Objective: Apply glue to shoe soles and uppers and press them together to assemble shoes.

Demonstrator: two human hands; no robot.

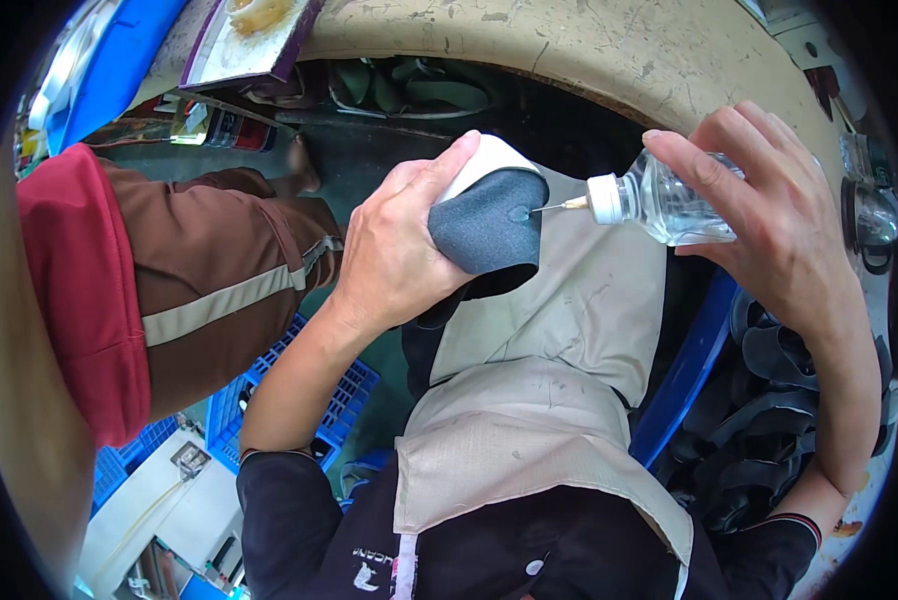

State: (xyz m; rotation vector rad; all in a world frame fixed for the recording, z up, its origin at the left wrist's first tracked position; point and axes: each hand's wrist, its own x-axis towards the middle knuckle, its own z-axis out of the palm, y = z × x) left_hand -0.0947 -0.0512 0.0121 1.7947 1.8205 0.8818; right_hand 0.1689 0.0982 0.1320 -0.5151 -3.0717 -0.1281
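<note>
My left hand (pixel 394 240) is wrapped round a curved piece (pixel 484 225) with a dark grey, felt-like face and a white outer side; it looks like a shoe upper, though I cannot be sure. In my right hand (pixel 774 195) lies a clear plastic bottle (pixel 674 203), tilted on its side, its white cap (pixel 606 200) pointing left. A thin needle (pixel 554 207) juts from the cap, and its tip meets or nearly meets a small darker spot on the grey face. Both hands are above my beige apron (pixel 559 320).
A worn tan tabletop (pixel 569 35) curves across the far side. On it, at left, stands a purple-edged tray (pixel 244 60) with amber residue. Another person's brown-trousered leg (pixel 209 255) is close at left. Blue crates (pixel 344 400) stand below; dark curved pieces (pixel 769 420) are heaped at right.
</note>
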